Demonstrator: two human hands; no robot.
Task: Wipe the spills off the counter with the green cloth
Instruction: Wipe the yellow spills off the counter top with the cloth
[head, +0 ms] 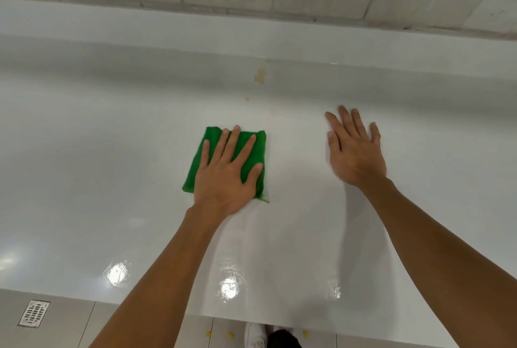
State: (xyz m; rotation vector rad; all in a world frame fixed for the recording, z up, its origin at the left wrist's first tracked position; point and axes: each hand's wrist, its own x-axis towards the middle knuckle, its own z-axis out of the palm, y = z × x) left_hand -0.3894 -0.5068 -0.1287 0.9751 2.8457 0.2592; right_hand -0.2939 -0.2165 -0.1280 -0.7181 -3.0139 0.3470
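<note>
My cloth (253, 151) is plain bright green on the glossy white bench (112, 151). A yellowish-brown stain (260, 76) sits upper centre.

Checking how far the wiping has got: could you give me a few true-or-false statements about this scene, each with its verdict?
1. The left hand presses flat on the green cloth. True.
2. The right hand holds a second cloth. False: its fingers are straight and it holds nothing.
3. A yellowish stain shows near the back of the white counter. True.
4. The green cloth covers that stain. False: the stain lies uncovered, beyond the cloth.
5. A floor drain shows at lower left. True.
</note>
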